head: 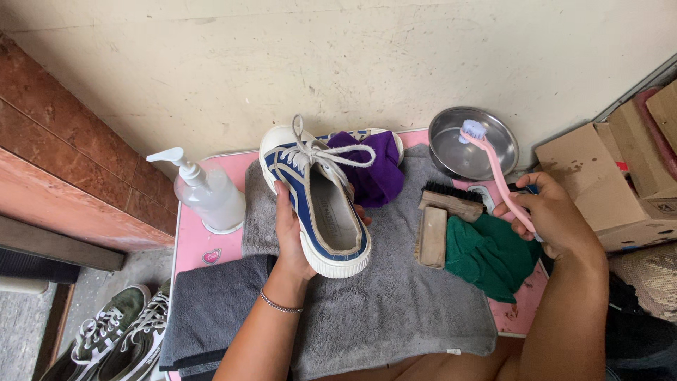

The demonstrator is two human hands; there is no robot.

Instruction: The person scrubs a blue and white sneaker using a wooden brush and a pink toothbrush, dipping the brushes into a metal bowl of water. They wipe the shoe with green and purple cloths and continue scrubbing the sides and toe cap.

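My left hand (290,233) grips a blue and white sneaker (321,194) from underneath, toe pointing away, white laces loose. It is lifted over a grey towel (395,303). My right hand (553,215) holds a pink long-handled brush (497,166), whose white bristled head dips into a round metal bowl (451,152) at the back right. A purple cloth (374,169) lies behind the sneaker, partly covering a second sneaker.
A small pink table (201,247) carries everything. A clear pump bottle (208,190) stands at its left. Two wooden brushes (441,219) and a green cloth (490,254) lie between my hands. Cardboard boxes (613,176) sit at right; green sneakers (113,339) lie on the floor, left.
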